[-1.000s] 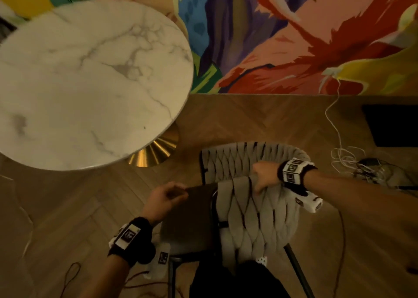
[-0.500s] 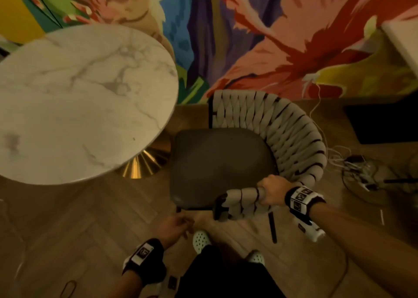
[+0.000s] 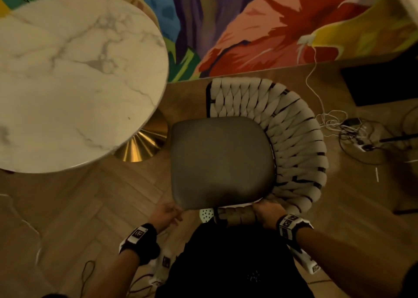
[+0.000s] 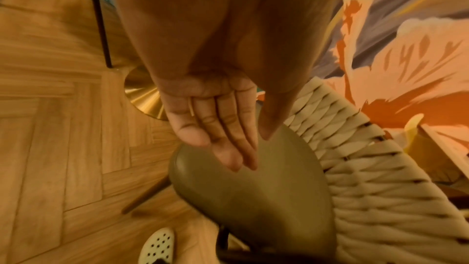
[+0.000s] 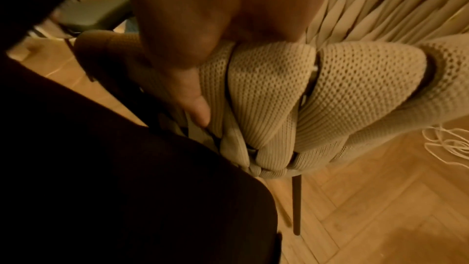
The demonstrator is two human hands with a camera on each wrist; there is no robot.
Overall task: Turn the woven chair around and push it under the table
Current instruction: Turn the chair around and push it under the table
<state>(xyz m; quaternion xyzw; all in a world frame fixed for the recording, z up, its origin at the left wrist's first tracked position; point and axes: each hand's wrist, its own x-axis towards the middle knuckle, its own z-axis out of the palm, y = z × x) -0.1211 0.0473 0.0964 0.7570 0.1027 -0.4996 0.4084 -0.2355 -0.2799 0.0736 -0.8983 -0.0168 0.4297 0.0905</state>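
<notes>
Woven chair point(image 3: 294, 139) sitting on the floor beside the round marble table point(image 3: 74, 83), not under it.
Its cream straps are wrapping a dark frame around a grey-brown seat; the right hand point(image 3: 265, 214) is gripping the near arm end, the left hand point(image 3: 166, 214) is hovering with straight fingers at the seat's corner.

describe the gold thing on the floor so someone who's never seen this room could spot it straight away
Start at the round white marble table standing before the bright painted wall. Under its near right edge, a shiny gold ribbed base flares over the wooden floor, just left of the woven chair. It is the only metallic gold thing there.
</notes>
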